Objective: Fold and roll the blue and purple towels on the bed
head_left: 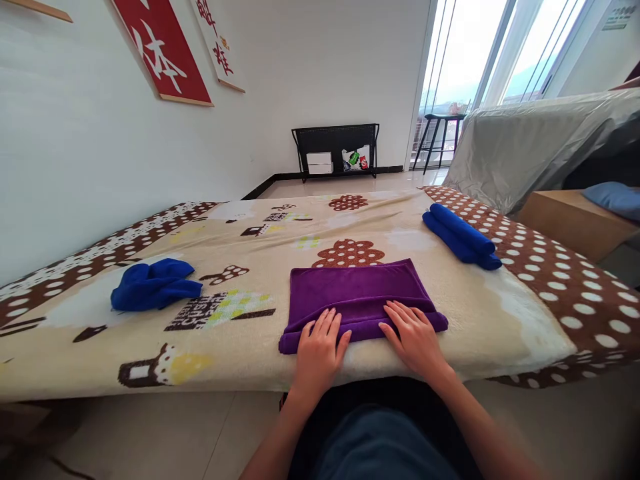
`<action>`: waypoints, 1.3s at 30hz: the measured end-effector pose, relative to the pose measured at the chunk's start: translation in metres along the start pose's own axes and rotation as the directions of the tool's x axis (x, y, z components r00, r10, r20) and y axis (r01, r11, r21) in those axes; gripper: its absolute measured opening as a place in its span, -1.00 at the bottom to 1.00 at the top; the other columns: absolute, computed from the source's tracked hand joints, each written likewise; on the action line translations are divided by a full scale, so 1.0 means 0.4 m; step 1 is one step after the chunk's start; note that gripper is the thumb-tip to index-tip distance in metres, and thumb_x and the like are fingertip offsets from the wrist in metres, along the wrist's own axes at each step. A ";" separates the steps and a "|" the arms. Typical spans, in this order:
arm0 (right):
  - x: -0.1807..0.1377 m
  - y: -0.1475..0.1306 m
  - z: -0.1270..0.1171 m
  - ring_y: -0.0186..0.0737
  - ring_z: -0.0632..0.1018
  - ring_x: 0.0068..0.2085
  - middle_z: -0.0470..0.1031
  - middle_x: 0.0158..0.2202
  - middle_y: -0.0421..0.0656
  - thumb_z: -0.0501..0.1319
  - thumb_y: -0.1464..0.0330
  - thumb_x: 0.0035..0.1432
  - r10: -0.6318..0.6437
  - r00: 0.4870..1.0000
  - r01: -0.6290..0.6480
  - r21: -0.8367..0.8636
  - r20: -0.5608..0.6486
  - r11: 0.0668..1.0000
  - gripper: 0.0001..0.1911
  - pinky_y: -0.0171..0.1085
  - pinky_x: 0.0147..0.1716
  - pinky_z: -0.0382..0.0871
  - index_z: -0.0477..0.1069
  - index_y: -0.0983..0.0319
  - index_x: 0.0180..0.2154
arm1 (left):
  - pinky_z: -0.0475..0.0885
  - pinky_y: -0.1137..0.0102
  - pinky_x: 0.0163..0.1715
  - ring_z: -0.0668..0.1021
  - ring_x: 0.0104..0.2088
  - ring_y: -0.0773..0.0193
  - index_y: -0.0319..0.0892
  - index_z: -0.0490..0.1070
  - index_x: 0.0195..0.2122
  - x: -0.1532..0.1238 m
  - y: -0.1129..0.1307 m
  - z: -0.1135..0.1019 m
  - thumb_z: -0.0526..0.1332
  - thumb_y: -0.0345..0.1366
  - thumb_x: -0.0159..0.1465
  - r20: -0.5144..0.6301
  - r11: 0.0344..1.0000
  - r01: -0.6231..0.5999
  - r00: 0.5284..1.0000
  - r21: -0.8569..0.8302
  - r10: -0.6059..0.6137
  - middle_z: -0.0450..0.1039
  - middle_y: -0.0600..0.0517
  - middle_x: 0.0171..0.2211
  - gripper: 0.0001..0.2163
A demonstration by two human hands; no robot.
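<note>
A purple towel (357, 283) lies in front of me, its far part flat and its near edge rolled into a tube. My left hand (320, 343) rests palm down on the left part of the roll, fingers stretched forward. On the right part of the roll lies my right hand (413, 333), also flat with its fingers extended. To the left sits a crumpled blue cloth (155, 285). A rolled blue towel (461, 237) lies at the right, slanting away from me.
A cream patterned blanket (240, 370) with a brown dotted border covers the bed-like surface. Beyond it, a black rack (335, 140) stands against the wall. A cardboard box (575, 217) and a plastic-covered piece (525, 140) are at the right.
</note>
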State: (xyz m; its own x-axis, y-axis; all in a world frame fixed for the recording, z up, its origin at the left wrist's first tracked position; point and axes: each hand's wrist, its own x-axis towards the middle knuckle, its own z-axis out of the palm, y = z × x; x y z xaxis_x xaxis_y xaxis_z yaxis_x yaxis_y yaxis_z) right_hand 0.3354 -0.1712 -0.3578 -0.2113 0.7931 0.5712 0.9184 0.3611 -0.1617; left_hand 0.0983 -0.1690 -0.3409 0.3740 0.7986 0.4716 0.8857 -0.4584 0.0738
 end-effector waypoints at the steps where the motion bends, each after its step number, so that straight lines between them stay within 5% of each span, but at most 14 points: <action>1: -0.007 0.021 -0.003 -0.11 0.44 0.19 0.46 0.16 -0.08 0.02 0.14 0.40 0.016 1.000 -0.016 -0.021 -0.009 1.000 -0.56 -0.08 0.15 0.23 0.41 0.23 0.13 | 0.32 0.11 0.09 0.43 0.21 0.04 -0.20 0.38 0.16 -0.010 -0.023 -0.003 0.03 -0.16 0.44 -0.012 1.000 0.011 1.000 0.013 -0.010 0.41 -0.12 0.19 -0.63; 6: -0.044 0.101 -0.016 -0.09 0.46 0.18 0.47 0.16 -0.06 -0.01 0.11 0.40 0.059 0.997 -0.064 -0.111 -0.043 0.992 -0.53 -0.06 0.17 0.22 0.42 0.24 0.12 | 0.30 0.15 0.07 0.49 0.16 0.07 -0.19 0.40 0.13 -0.076 -0.110 -0.020 0.06 -0.23 0.43 -0.119 0.999 0.033 0.992 0.029 -0.030 0.49 -0.09 0.13 -0.68; 11: -0.042 0.076 -0.015 -0.03 0.48 0.16 0.51 0.10 0.01 -0.01 0.22 0.41 0.085 0.994 -0.096 -0.178 -0.066 0.979 -0.57 0.04 0.26 0.10 0.45 0.30 0.07 | 0.31 0.09 0.07 0.59 -0.04 0.06 -0.20 0.50 -0.02 -0.089 -0.098 -0.026 0.08 -0.31 0.40 -0.235 0.996 0.077 0.970 0.048 -0.063 0.60 -0.09 -0.06 -0.75; 19: 0.029 -0.085 0.013 -0.09 0.46 0.18 0.48 0.14 -0.06 -0.01 0.31 0.40 -0.043 0.998 0.042 0.026 0.038 0.999 -0.62 -0.05 0.17 0.28 0.44 0.23 0.10 | 0.44 0.14 0.07 0.52 0.13 0.07 -0.25 0.45 0.10 0.017 0.022 0.006 -0.02 -0.31 0.42 -0.009 0.997 -0.061 0.998 -0.042 0.060 0.50 -0.15 0.10 -0.65; 24: 0.051 -0.099 0.016 -0.09 0.44 0.21 0.43 0.19 -0.07 -0.02 0.27 0.42 -0.081 0.993 0.077 0.059 0.084 0.995 -0.60 -0.04 0.17 0.28 0.40 0.18 0.16 | 0.38 0.10 0.15 0.45 0.21 0.06 -0.24 0.38 0.18 0.040 0.031 0.016 -0.04 -0.26 0.44 0.079 0.998 -0.032 0.996 -0.045 0.035 0.41 -0.14 0.19 -0.62; 29: 0.043 -0.068 0.004 -0.04 0.40 0.24 0.41 0.20 -0.03 0.00 0.21 0.41 -0.020 0.998 0.017 0.038 0.064 0.999 -0.58 0.00 0.17 0.27 0.38 0.22 0.16 | 0.36 0.02 0.15 0.41 0.24 -0.01 -0.18 0.35 0.21 0.029 0.015 0.010 0.03 -0.17 0.43 0.041 1.000 0.028 0.999 0.001 -0.028 0.37 -0.14 0.22 -0.60; 35: 0.026 -0.066 -0.018 -0.14 0.50 0.04 0.53 0.04 -0.08 0.05 0.35 0.38 -0.209 0.978 0.203 0.202 0.012 0.958 -0.71 -0.09 0.08 0.34 0.46 0.21 0.02 | 0.40 0.15 0.15 0.48 0.16 0.13 -0.15 0.37 0.17 0.012 0.031 -0.022 0.02 -0.35 0.43 -0.034 0.964 -0.219 0.976 -0.150 0.216 0.45 -0.10 0.16 -0.67; 39: 0.033 -0.082 -0.022 -0.16 0.53 -0.05 0.57 -0.04 -0.09 0.06 0.30 0.39 -0.197 0.979 0.180 0.223 0.056 0.958 -0.72 -0.12 0.00 0.37 0.46 0.21 0.01 | 0.44 0.16 0.11 0.54 0.06 0.13 -0.18 0.39 0.15 0.011 0.050 -0.028 0.03 -0.28 0.43 0.012 0.964 -0.183 0.982 -0.194 0.188 0.51 -0.11 0.07 -0.68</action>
State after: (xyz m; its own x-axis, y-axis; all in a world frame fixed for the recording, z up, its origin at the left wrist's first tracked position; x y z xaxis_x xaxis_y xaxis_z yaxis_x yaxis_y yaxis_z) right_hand 0.3056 -0.1767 -0.3380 -0.4062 0.7325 0.5463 0.7673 0.5981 -0.2314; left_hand 0.1145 -0.1790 -0.3276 0.5374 0.7023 0.4669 0.7317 -0.6636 0.1559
